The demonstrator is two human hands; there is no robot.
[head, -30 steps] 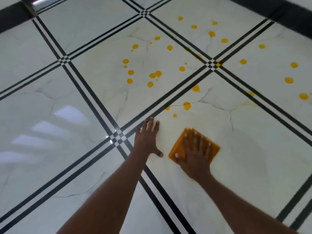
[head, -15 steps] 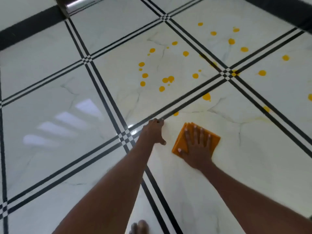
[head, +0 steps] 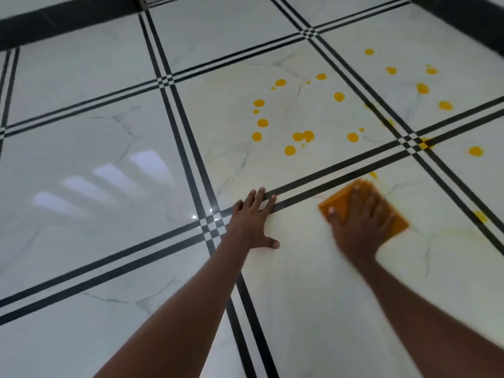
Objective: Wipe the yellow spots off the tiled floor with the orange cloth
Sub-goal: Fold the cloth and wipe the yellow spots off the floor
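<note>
My right hand (head: 360, 225) presses flat, fingers spread, on the folded orange cloth (head: 339, 199) on the white marble-look tiled floor (head: 313, 296). The cloth lies just below a black double grout line, blurred by motion. My left hand (head: 252, 219) rests flat on the floor to the cloth's left, fingertips on the black line. Several yellow spots (head: 300, 136) dot the tile beyond the line, and more yellow spots (head: 421, 88) lie on the far right tile. One small spot (head: 373, 174) sits just past the cloth, another spot (head: 480, 216) to its right. Faint yellowish smears surround the cloth.
Black double stripes cross the floor in a grid, with a crossing (head: 211, 225) left of my left hand. A dark skirting band (head: 68, 21) runs along the far edge, and another dark band (head: 463, 20) at the top right. Window glare (head: 109, 181) shines on the left tile.
My right hand has slid the cloth forward and right toward the black line, covering the spots that lay near it. My left hand shifted forward onto the line. The view tilted left.
</note>
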